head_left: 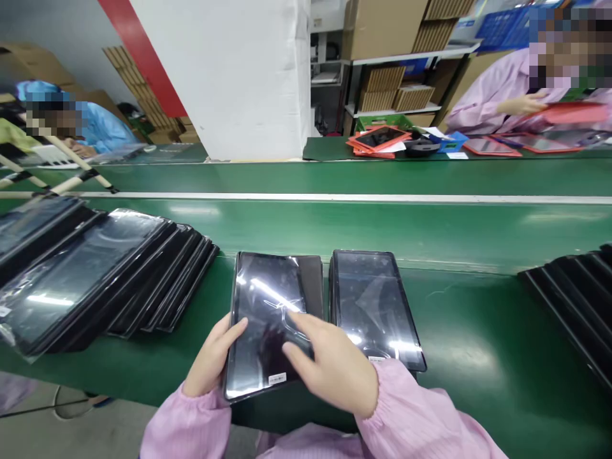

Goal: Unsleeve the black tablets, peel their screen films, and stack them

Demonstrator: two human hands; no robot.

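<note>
Just left of the other tablet (370, 296), my left hand (213, 360) is clamped on a tablet (262, 331), right hand (337, 366) spread loosely over it. Mid-handling, I guess; next calls for steady support.

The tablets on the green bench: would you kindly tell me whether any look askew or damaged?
The left pile is fanned, edges staggered; the tablet in the left hand only partly covers the dark slab. Glare could mask damage.
</note>
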